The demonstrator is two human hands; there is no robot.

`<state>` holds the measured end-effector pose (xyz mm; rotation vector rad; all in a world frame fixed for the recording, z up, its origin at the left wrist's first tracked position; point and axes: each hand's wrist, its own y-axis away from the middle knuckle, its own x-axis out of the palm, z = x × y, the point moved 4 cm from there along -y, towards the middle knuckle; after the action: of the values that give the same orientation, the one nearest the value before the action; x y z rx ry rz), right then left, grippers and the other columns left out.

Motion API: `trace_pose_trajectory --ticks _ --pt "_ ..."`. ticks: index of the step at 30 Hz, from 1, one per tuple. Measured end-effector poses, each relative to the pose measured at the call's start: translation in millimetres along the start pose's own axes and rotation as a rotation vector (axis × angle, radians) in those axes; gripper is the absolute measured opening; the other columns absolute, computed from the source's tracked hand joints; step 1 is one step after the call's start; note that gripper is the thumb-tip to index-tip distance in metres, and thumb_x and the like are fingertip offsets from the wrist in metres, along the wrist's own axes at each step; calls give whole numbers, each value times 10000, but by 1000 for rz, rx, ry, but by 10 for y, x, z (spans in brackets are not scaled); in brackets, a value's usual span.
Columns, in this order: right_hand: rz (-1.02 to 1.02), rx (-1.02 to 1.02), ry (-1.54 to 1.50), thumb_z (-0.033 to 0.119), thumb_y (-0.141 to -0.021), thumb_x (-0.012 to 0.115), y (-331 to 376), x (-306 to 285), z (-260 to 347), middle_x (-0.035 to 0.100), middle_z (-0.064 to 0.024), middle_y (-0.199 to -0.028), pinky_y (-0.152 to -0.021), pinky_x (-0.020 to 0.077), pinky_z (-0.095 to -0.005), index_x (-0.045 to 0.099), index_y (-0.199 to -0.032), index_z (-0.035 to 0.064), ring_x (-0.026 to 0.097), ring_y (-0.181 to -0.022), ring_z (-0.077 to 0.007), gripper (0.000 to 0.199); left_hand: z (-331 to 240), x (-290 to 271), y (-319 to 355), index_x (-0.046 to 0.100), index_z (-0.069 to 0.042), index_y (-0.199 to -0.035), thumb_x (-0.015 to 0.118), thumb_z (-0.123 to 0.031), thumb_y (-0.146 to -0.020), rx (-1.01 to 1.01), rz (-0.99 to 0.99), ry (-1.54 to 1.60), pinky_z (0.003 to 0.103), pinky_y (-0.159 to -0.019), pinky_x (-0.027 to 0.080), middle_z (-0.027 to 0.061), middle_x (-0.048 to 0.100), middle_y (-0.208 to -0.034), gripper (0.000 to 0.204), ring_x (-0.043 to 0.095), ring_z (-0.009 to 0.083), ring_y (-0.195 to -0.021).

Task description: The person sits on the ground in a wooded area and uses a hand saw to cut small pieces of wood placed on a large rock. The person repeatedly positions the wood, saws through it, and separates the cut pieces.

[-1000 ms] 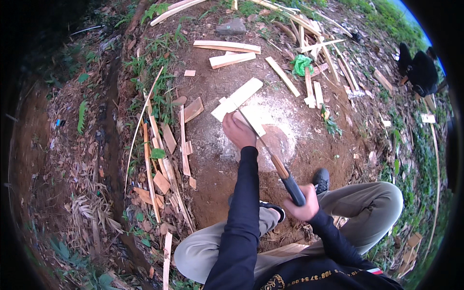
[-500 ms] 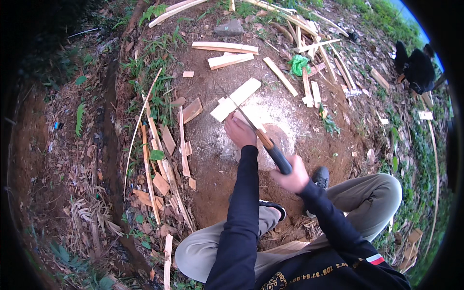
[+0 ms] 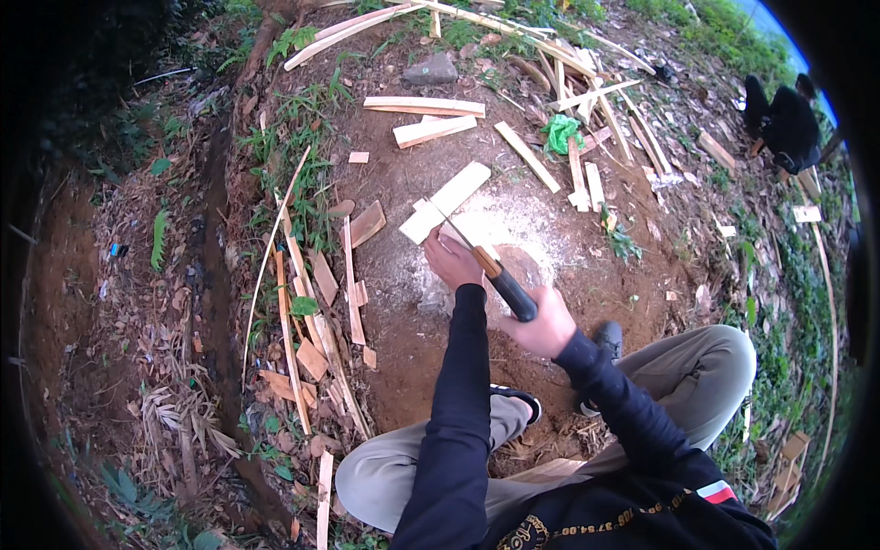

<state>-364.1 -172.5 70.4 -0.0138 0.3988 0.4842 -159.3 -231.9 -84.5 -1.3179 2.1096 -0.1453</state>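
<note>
My right hand is wrapped round the dark end of a handle with a brown wooden front part, belonging to what looks like a hand saw. Its narrow blade, seen almost edge-on, lies across a pale wooden board. My left hand grips the near edge of that board, fingers bent, just left of the blade. Another pale piece seems to lie beneath the board, mostly lost in glare. Whitish dust that looks like sawdust covers the ground around them.
Long strips and offcuts lie along the left. More planks and a stone are ahead. A green plastic bag sits by a heap of sticks. Another person crouches at the far right. A ditch runs at left.
My right hand and the saw handle have moved a little forward and left, toward the board. Less of the blade shows beyond the board. My left hand stays on the board.
</note>
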Motion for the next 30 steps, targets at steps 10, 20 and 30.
trace_pose_trajectory --ticks 10,20,30 --pt "21 42 -32 205 -713 743 77 -41 -75 528 -151 -500 -516 466 -373 561 -636 -32 550 -462 -204 309 -112 86 55 568 -4 -1157 428 -170 -982 67 -56 29 487 -937 394 202 590 -1097 279 542 395 -1051" --pt "14 -3 19 163 -683 745 464 -117 -57 499 -136 -484 -496 446 -361 533 -592 -22 514 -438 -186 296 -33 -41 63 565 13 -1152 433 -172 -987 44 -66 -3 452 -942 412 205 587 -1083 281 543 377 -1070" --pt "105 16 -38 124 -681 734 940 -295 -51 464 -120 -474 -482 431 -369 512 -607 -11 494 -410 -193 270 -31 -37 31 564 11 -1155 431 -160 -987 69 -72 12 444 -950 412 210 590 -1093 274 551 374 -1079"
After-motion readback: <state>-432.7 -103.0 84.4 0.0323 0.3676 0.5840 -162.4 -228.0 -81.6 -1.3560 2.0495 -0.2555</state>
